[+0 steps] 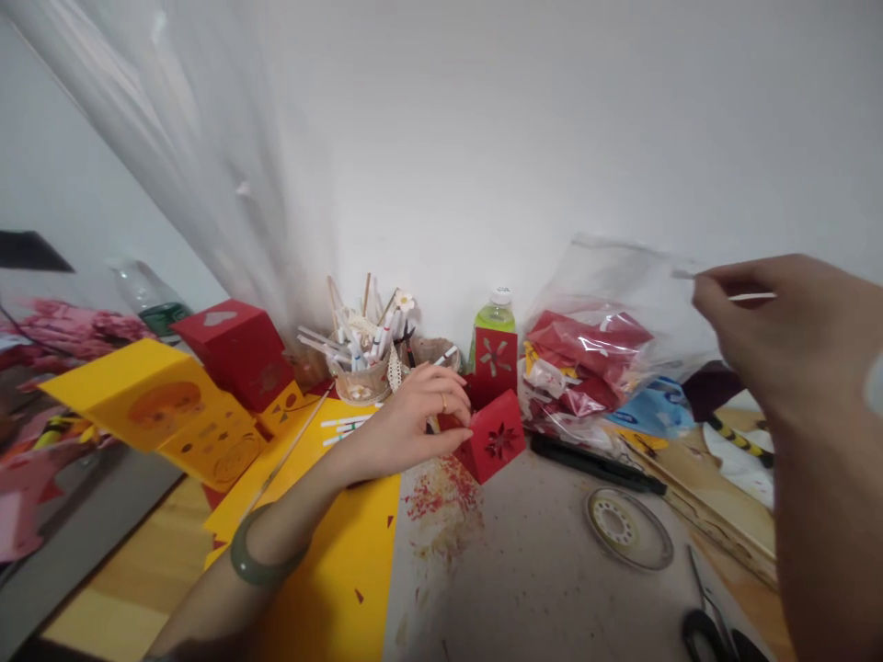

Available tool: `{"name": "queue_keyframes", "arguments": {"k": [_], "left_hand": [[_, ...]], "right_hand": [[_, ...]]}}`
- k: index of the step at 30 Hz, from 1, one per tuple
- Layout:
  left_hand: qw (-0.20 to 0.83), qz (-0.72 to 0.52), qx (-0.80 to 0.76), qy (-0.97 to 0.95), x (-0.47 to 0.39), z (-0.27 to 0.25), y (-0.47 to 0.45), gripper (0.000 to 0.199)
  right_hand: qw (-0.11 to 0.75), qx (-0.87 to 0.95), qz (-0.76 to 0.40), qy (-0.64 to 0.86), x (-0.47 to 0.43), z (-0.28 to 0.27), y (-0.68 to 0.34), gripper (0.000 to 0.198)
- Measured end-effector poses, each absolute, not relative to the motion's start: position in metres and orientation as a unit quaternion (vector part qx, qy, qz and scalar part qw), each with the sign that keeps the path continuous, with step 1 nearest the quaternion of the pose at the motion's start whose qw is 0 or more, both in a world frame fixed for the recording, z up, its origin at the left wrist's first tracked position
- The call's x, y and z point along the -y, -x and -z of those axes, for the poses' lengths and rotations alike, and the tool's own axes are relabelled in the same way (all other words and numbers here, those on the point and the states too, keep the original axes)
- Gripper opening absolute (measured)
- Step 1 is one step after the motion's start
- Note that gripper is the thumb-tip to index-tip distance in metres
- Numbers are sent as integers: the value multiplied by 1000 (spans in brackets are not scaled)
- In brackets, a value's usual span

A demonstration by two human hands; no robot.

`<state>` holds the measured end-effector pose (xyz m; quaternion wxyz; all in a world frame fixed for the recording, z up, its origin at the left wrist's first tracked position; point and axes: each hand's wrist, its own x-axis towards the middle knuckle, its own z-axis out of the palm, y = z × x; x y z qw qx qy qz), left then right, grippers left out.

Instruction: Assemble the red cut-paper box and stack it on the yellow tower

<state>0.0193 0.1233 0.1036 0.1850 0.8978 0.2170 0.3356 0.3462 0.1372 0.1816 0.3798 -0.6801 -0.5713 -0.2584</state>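
My left hand (pixel 436 400), with a ring and a green bangle, pinches the upper left corner of a folded red paper card (pixel 507 437). A dark petal-shaped cut-out shows on that card's face. Behind it stands another red paper piece (pixel 498 360) with a light petal cut-out. At the right, my raised right hand (pixel 793 313) has thumb and fingers closed on the top corner of a clear plastic bag (pixel 593 267). Inside the bag are red paper pieces (pixel 586 345). A small white strip shows between the right fingers; what it is I cannot make out.
Yellow paper (pixel 331 570) and a grey mat (pixel 524 570) cover the table. Scissors (pixel 714 611), a tape roll (pixel 629 529) and a black bar-shaped object (pixel 597 462) lie right. A green-liquid bottle (pixel 498 317), marker cup (pixel 362 377) and red box (pixel 238 354) stand behind.
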Motion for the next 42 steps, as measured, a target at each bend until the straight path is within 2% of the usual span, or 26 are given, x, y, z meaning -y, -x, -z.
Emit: {"name": "queue_keyframes", "arguments": {"k": [2, 4, 12, 15, 18, 20, 23, 25, 28, 33, 39, 42], "left_hand": [[175, -335, -217, -900, -123, -104, -19, 8], [162, -337, -217, -902, -123, -105, -19, 9], [144, -363, -202, -898, -126, -103, -17, 7], [129, -373, -196, -898, -126, -104, -18, 7], [92, -386, -194, -897, -125, -103, -19, 7], [38, -400, -201, -893, -125, -100, -21, 7], [-98, -407, -219, -881, -125, -92, -26, 9], [-185, -406, -216, -868, -126, -87, -30, 11], [-264, -421, -195, -846, -125, -81, -37, 11], [-348, -393, -167, -835, -116, -77, -41, 16], [-366, -350, -144, -850, -104, -71, -47, 20], [-308, -394, -140, -855, -98, -78, -48, 20]], "right_hand": [[314, 546, 225, 744, -144, -188, -343, 33], [292, 551, 198, 756, -148, -189, -341, 38], [316, 519, 252, 754, -142, -177, -335, 34], [377, 556, 299, 678, -126, -170, -318, 35], [443, 629, 255, 585, -107, -154, -291, 24], [447, 691, 186, 537, -98, -141, -273, 19], [436, 727, 133, 514, -94, -125, -254, 19], [432, 731, 129, 512, -95, -118, -246, 23], [432, 713, 152, 531, -97, -111, -238, 26], [533, 629, 113, 554, -93, -100, -228, 29], [548, 683, -9, 483, -99, -91, -229, 9], [571, 666, -64, 476, -105, -92, -235, 7]]}}
